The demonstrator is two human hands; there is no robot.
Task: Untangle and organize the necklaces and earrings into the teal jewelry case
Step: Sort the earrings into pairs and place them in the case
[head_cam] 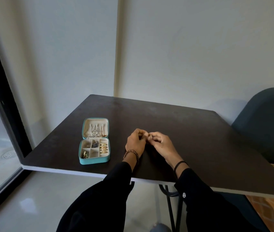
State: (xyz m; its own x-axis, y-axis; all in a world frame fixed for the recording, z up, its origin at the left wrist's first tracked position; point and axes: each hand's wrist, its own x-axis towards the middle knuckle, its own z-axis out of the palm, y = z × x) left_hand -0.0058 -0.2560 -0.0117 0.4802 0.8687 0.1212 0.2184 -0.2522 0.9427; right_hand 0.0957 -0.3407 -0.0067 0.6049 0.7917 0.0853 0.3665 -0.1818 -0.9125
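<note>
Dark table (pixel 199 139) holds it all. On its left side the teal jewelry case (pixel 93 161) lies open: silver chains (pixel 95 131) lie in the lid, gold rings (pixel 103 148) sit in a row, small bits fill some pockets. Near it, the left hand (pixel 135 143) and right hand (pixel 161 144) curl their fingers and pinch a small gold piece (pixel 150 136) between them. I think they are working it loose; next comes a gentle carry to a pocket.

No legible text or labels.
</note>
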